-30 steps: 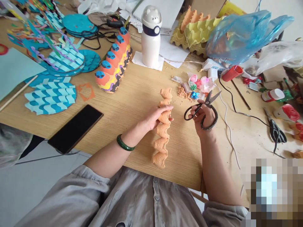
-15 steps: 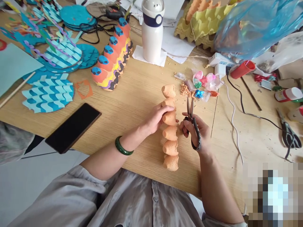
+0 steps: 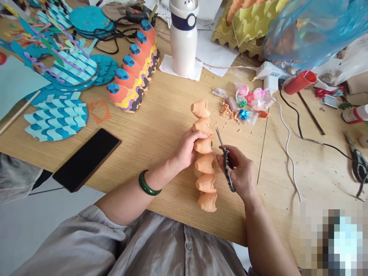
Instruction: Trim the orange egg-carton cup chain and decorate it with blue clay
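Note:
My left hand [image 3: 188,147] grips the middle of an orange egg-carton strip [image 3: 204,165], a row of several cups lying lengthwise on the wooden table [image 3: 161,115]. My right hand [image 3: 240,174] holds black scissors [image 3: 225,161] with the blades pointing up and left, their tips close to the right side of the strip. A green bangle [image 3: 147,184] sits on my left wrist.
A black phone [image 3: 86,159] lies near the table's front left edge. A painted carton caterpillar [image 3: 133,69], blue paper scale pieces [image 3: 56,117], a white bottle [image 3: 184,36], candy wrappers [image 3: 247,101], a red cup [image 3: 300,82], a cable [image 3: 287,142] and another pair of scissors [image 3: 358,165] surround me.
My right hand swung the scissors from pointing up and right, away from the strip, in beside its right edge. The strip was turned so its rounded cups face up.

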The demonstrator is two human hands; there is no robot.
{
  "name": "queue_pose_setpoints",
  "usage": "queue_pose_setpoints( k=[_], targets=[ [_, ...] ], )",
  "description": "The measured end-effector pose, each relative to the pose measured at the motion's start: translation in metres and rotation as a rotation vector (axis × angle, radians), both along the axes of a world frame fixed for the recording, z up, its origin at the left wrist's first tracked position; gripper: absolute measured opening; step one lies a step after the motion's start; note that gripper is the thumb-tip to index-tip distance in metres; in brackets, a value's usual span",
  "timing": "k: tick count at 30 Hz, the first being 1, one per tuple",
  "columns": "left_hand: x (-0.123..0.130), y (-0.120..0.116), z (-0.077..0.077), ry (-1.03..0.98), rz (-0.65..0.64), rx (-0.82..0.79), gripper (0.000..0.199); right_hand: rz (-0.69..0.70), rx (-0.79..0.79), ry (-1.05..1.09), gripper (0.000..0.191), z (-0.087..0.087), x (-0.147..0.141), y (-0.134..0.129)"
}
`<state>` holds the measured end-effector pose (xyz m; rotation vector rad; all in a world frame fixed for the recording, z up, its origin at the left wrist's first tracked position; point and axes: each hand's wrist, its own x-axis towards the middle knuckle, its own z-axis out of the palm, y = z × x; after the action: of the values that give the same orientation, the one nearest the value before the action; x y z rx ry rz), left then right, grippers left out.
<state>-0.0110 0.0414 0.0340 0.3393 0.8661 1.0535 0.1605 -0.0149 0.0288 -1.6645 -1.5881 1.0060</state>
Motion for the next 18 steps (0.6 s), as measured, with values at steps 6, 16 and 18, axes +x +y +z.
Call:
queue_pose_setpoints(
  k=[6, 16, 18],
  targets=[
    [0.0010, 0.0000, 0.0037, -0.021, 0.033, -0.023, 0.024, 0.032, -0.051, 0.056, 0.033, 0.0020, -0.0048, -0.0047],
    [0.0042, -0.0031, 0.0023, -0.144, -0.097, -0.070, 0.019, 0.093, 0.039, -0.065, 0.027, 0.0006, -0.0011, -0.0015],
    [0.0040, -0.0035, 0.0010, -0.188, -0.155, -0.083, 0.022, 0.101, 0.077, -0.141, 0.028, 0.0020, -0.0027, -0.0011]
  ],
)
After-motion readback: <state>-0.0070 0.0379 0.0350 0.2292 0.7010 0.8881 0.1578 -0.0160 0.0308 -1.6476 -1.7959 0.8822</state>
